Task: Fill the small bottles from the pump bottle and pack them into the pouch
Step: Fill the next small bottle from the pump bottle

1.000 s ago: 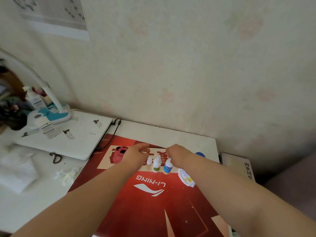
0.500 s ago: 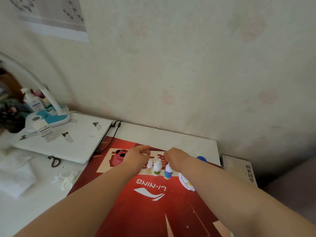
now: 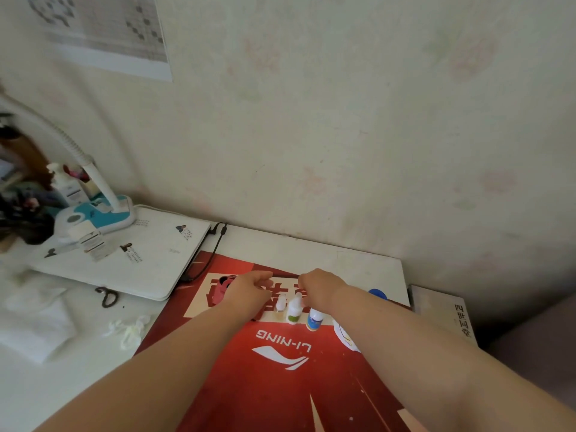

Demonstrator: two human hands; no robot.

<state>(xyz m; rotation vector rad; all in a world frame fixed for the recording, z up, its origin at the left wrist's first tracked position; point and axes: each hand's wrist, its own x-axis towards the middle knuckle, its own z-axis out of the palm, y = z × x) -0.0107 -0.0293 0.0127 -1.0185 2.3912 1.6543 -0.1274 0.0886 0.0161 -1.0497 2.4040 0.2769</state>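
Observation:
Three small bottles stand in a row on the red mat (image 3: 280, 385): a tiny clear one with a white cap (image 3: 280, 305), a white one with a green label (image 3: 293, 311) and a white one with a blue label (image 3: 314, 319). My left hand (image 3: 249, 289) hovers just left of them, fingers curled downward, its palm hidden. My right hand (image 3: 321, 286) is curled above the green and blue bottles, touching or nearly touching their tops. A pink pouch (image 3: 222, 289) lies behind my left hand, mostly hidden. The white pump bottle (image 3: 64, 182) stands far left.
A white laptop (image 3: 131, 260) with a desk lamp base (image 3: 99, 215) on it lies to the left, its cable (image 3: 212, 244) beside the mat. A white round item (image 3: 344, 333) lies under my right forearm and a blue cap (image 3: 377, 294) beyond it. The wall is close behind.
Both hands stay over the row of bottles. My right hand has shifted slightly left, over the bottle tops. The bottles have not moved.

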